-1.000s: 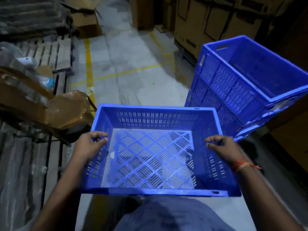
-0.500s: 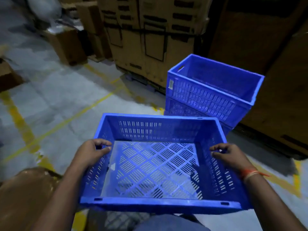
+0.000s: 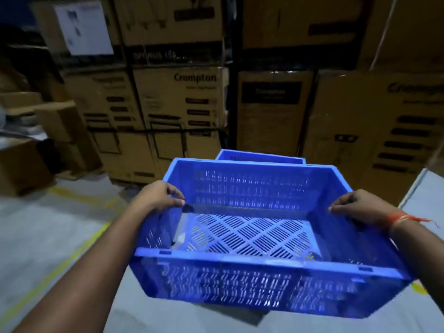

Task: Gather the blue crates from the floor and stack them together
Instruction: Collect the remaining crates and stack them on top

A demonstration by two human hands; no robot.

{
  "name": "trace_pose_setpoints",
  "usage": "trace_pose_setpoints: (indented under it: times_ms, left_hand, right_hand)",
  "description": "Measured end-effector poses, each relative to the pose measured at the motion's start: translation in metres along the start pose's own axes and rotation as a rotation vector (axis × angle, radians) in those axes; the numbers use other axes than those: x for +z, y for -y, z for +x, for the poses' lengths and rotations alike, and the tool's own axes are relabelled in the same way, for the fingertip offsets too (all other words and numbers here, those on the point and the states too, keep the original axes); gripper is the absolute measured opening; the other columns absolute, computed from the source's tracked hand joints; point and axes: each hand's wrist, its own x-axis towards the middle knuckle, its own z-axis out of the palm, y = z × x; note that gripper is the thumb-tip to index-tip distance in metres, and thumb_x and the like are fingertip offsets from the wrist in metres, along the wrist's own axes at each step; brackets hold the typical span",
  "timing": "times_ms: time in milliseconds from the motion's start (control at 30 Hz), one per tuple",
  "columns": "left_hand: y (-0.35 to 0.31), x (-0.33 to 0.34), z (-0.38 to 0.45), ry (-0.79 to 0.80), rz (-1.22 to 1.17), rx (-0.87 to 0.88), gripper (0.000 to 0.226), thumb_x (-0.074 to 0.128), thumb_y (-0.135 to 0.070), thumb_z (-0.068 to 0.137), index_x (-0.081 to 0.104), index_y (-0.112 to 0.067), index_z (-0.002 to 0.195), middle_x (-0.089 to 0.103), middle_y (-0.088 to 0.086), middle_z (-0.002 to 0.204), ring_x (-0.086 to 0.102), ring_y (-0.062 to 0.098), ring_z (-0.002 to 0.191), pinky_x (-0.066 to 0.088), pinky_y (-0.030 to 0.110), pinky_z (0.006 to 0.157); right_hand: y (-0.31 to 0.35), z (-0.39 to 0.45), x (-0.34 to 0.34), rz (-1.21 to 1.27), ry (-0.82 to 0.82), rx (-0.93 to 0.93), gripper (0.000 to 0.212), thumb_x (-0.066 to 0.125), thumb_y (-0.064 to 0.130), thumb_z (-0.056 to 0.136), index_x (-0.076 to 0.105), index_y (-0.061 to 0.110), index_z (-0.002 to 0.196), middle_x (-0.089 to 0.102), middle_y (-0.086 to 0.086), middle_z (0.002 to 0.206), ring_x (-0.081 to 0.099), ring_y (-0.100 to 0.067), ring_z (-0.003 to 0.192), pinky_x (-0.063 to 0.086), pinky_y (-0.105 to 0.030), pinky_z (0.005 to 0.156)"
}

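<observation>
I carry an empty blue slotted crate (image 3: 254,282) in front of me, held up off the floor. My left hand (image 3: 159,195) grips its left rim, fingers curled over the edge. On the right rim my right hand (image 3: 358,207) grips the same way; an orange thread band circles that wrist. Just beyond the carried crate, the far rim of the blue crate stack (image 3: 260,156) shows; the rest of the stack is hidden behind the crate I hold.
Tall stacked cardboard cartons (image 3: 182,109) form a wall straight ahead, close behind the stack. More brown boxes (image 3: 21,164) sit at the left. Grey concrete floor (image 3: 48,231) with yellow lines lies to the left and below.
The view turned right and closed in on the stack: the stacked crates went from right of the carried crate to directly behind it, mostly hidden. Both hands kept their grip.
</observation>
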Motion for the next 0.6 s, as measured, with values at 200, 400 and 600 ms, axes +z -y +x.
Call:
trace_pose_setpoints:
  times_ms: [200,400,600]
  left_hand:
    - [-0.036,-0.022,0.040,0.018,0.067,0.041,0.010,0.081,-0.030,0.079,0.081,-0.024,0.087,0.071,0.000,0.064,0.062,0.017,0.056,0.051,0.025,0.060]
    - [-0.047,-0.018,0.088,0.016,0.064,0.041,0.011,0.082,-0.030,0.078,0.082,-0.023,0.086,0.076,-0.003,0.076,0.068,0.015,0.072,0.054,0.028,0.071]
    - [-0.060,-0.014,0.163,0.025,0.014,0.058,0.005,0.083,-0.025,0.077,0.082,-0.021,0.081,0.072,-0.003,0.062,0.062,0.015,0.061,0.049,0.025,0.064]
  right_hand:
    - [0.023,0.025,-0.029,-0.031,-0.067,0.029,0.010,0.077,0.017,0.080,0.077,0.008,0.075,0.058,-0.014,0.048,0.048,-0.022,0.039,0.040,-0.025,0.047]
    - [0.019,0.054,-0.031,0.011,-0.100,0.060,0.009,0.076,0.014,0.081,0.077,0.006,0.077,0.057,-0.015,0.047,0.046,-0.021,0.038,0.041,-0.026,0.046]
    - [0.017,0.107,-0.036,0.072,-0.089,0.075,0.014,0.075,0.016,0.081,0.075,0.002,0.078,0.057,-0.017,0.050,0.047,-0.022,0.038,0.043,-0.027,0.049]
